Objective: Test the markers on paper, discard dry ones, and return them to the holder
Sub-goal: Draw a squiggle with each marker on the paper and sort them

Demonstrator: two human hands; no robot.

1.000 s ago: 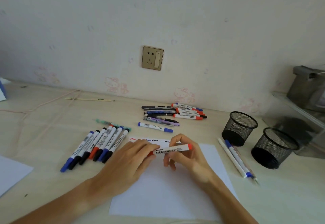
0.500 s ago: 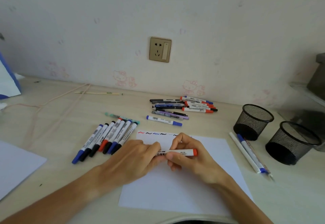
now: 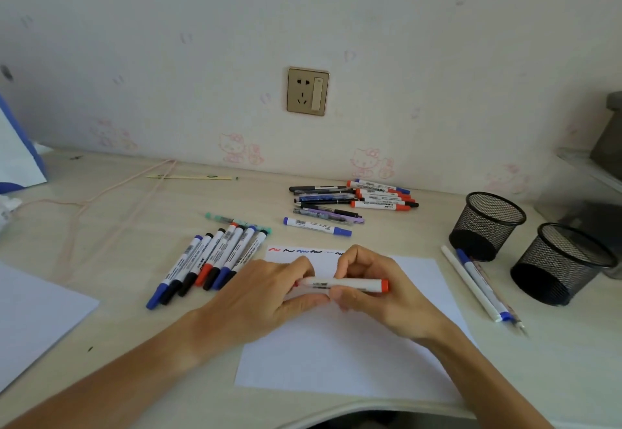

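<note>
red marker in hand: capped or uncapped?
Cannot tell. The left hand covers the cap end of the red marker; the right hand grips its barrel.

Wall (image 3: 437,41): pale wallpaper with faint pink cartoon-cat prints along its lower edge. Socket (image 3: 307,91): brass-coloured plate with a switch, mounted on the wall above the surface. Surface (image 3: 101,213): light wood grain, butted against the wall, front edge curved. Right: a grey shelf (image 3: 585,166) carrying a dark, blurred item. Light is soft and even.
</note>
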